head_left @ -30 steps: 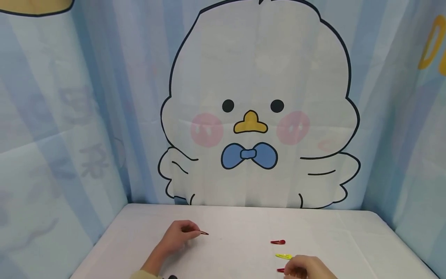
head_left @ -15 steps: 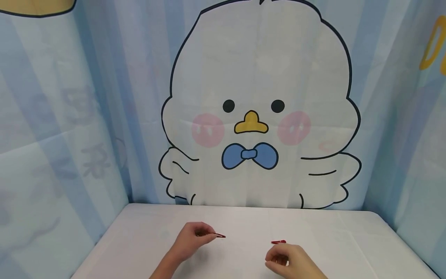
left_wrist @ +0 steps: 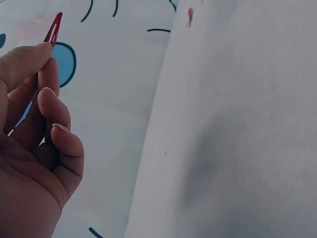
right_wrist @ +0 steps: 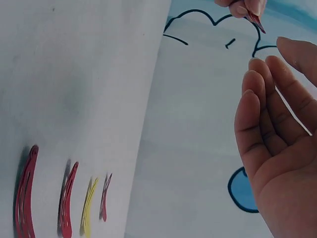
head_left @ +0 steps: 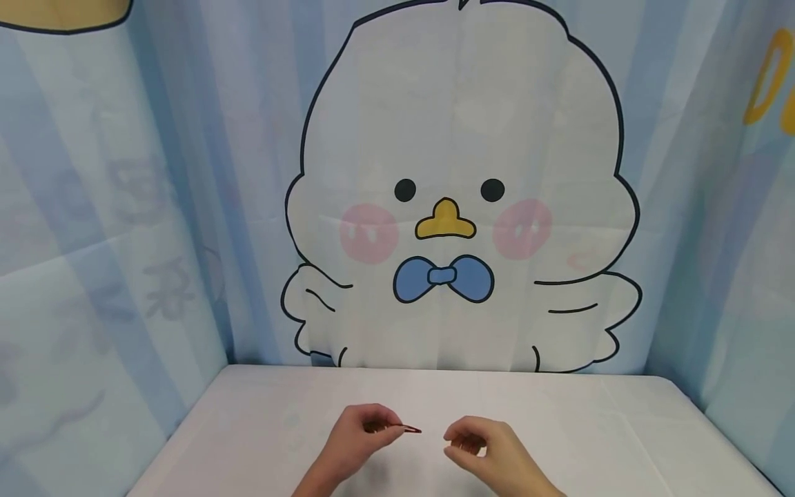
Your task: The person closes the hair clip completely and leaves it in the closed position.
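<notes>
My left hand (head_left: 363, 438) pinches a red snap hair clip (left_wrist: 54, 29) between thumb and index finger, with the clip's narrow end sticking out past the fingertips. The other fingers curl loosely beneath in the left wrist view. Facing it across a short gap in the head view, my right hand (head_left: 493, 455) has bent fingers and a gap between thumb and index finger. Nothing is held in it, as its bare palm shows in the right wrist view. The pinched clip points toward the right fingertips.
On the white table (head_left: 248, 421) lie red hair clips (right_wrist: 66, 203) and a yellow hair clip (right_wrist: 89, 206) in a row, seen in the right wrist view; the right hand hides them from the head camera. A curtain (head_left: 447, 331) with a cartoon bird hangs behind the table.
My left hand has moved right with the red hair clip. The right hand has moved left and away from me, over the table, and the clips have dropped from the head view.
</notes>
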The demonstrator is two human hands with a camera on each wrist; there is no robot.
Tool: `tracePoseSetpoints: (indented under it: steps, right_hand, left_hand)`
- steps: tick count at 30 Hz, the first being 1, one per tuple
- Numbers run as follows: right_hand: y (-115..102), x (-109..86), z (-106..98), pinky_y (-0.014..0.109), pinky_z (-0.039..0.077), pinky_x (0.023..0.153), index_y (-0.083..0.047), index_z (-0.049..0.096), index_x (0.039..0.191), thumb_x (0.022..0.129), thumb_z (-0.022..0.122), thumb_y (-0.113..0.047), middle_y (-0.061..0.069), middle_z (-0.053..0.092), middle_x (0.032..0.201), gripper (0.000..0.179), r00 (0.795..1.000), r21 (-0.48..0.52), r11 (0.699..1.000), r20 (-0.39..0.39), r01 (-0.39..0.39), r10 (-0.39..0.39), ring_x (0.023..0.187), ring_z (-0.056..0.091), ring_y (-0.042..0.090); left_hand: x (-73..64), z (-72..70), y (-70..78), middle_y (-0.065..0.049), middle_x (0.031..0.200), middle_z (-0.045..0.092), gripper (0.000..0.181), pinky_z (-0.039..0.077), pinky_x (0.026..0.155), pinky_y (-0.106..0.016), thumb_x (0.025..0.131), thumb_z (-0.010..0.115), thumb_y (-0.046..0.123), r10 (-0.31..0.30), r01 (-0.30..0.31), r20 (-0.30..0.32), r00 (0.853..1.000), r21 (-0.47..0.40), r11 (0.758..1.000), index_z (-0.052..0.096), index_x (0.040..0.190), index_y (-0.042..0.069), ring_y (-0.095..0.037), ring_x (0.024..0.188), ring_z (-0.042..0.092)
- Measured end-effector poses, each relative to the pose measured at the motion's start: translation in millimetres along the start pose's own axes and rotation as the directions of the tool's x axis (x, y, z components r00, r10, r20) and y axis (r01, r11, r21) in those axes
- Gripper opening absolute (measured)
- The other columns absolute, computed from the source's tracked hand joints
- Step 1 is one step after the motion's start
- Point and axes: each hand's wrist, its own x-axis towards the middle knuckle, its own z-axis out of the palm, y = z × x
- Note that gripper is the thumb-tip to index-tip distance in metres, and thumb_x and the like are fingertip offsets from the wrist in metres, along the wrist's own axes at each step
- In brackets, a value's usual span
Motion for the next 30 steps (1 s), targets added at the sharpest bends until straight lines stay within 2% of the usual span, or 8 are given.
tracePoseSetpoints:
  steps: [4, 7, 13, 18, 24, 27, 30]
  right_hand:
    - [-3, 5.0, 8, 0.026, 0.051, 0.065, -0.012, 0.071, 0.096, 0.091, 0.075, -0.011, -0.011, 0.065, 0.082, 0.006, 0.999, 0.007, 0.999, -0.020, 0.041, -0.040, 0.072, 0.059, 0.004]
    - [-5, 7.1, 11, 0.026, 0.051, 0.065, -0.012, 0.072, 0.096, 0.092, 0.074, -0.011, -0.010, 0.065, 0.082, 0.005, 0.999, 0.027, 0.999, -0.014, 0.032, -0.032, 0.072, 0.060, 0.004]
    - [-8, 8.5, 12, 0.026, 0.051, 0.067, -0.015, 0.074, 0.094, 0.093, 0.072, -0.011, -0.009, 0.068, 0.084, 0.004, 0.998, 0.066, 0.996, 0.039, -0.054, 0.052, 0.073, 0.061, 0.006]
    - [-10, 7.2, 12, 0.027, 0.051, 0.069, -0.011, 0.074, 0.094, 0.095, 0.070, -0.013, -0.007, 0.068, 0.085, 0.005, 0.993, 0.092, 0.991, 0.075, -0.099, 0.092, 0.074, 0.061, 0.007]
    - [-11, 5.5, 12, 0.027, 0.052, 0.069, -0.004, 0.073, 0.094, 0.096, 0.068, -0.013, -0.004, 0.069, 0.085, 0.010, 0.992, 0.152, 0.985, 0.101, -0.087, 0.072, 0.073, 0.061, 0.008]
    - [-11, 5.5, 13, 0.026, 0.051, 0.068, -0.002, 0.073, 0.094, 0.096, 0.068, -0.011, -0.004, 0.068, 0.085, 0.011, 0.991, 0.176, 0.980, 0.109, -0.095, 0.076, 0.073, 0.060, 0.007]
    - [-10, 6.1, 14, 0.025, 0.050, 0.067, 0.000, 0.072, 0.094, 0.096, 0.067, -0.009, -0.002, 0.068, 0.084, 0.011, 0.988, 0.190, 0.974, 0.120, -0.121, 0.099, 0.072, 0.059, 0.008]
  left_hand:
    - [-1.5, 7.5, 1.2, -0.002, 0.083, 0.070, 0.010, 0.047, 0.062, -0.028, 0.087, 0.079, 0.011, -0.007, 0.007, 0.018, 1.000, -0.037, 0.999, 0.076, 0.093, 0.004, -0.018, 0.072, 0.055]
    - [-3.3, 13.1, 2.8, -0.002, 0.083, 0.071, 0.012, 0.047, 0.063, -0.029, 0.087, 0.080, 0.011, -0.017, 0.018, 0.027, 1.000, -0.052, 0.998, 0.076, 0.094, 0.002, -0.018, 0.073, 0.057]
    - [-7.3, 21.8, 4.7, -0.002, 0.081, 0.071, 0.008, 0.047, 0.063, -0.030, 0.087, 0.079, 0.011, -0.031, 0.034, 0.037, 0.999, -0.057, 0.998, 0.077, 0.091, 0.004, -0.017, 0.072, 0.058]
    - [-10.0, 23.0, 5.2, -0.003, 0.081, 0.071, 0.007, 0.047, 0.064, -0.030, 0.087, 0.078, 0.008, -0.042, 0.045, 0.052, 0.998, -0.066, 0.997, 0.077, 0.092, 0.003, -0.017, 0.072, 0.058]
    - [-12.1, 20.6, 4.7, -0.004, 0.081, 0.072, 0.005, 0.047, 0.063, -0.026, 0.088, 0.077, 0.007, 0.011, -0.004, 0.075, 0.997, -0.083, 0.997, 0.077, 0.091, 0.003, -0.015, 0.071, 0.058]
    - [-12.0, 19.2, 2.6, -0.004, 0.082, 0.072, 0.006, 0.046, 0.062, -0.025, 0.089, 0.077, 0.008, 0.048, -0.038, 0.091, 0.995, -0.106, 0.994, 0.077, 0.091, 0.002, -0.014, 0.071, 0.059]
    - [-11.8, 18.5, 0.2, -0.005, 0.083, 0.073, 0.010, 0.047, 0.062, -0.025, 0.089, 0.076, 0.008, 0.058, -0.044, 0.103, 0.993, -0.134, 0.990, 0.076, 0.092, -0.001, -0.013, 0.070, 0.059]
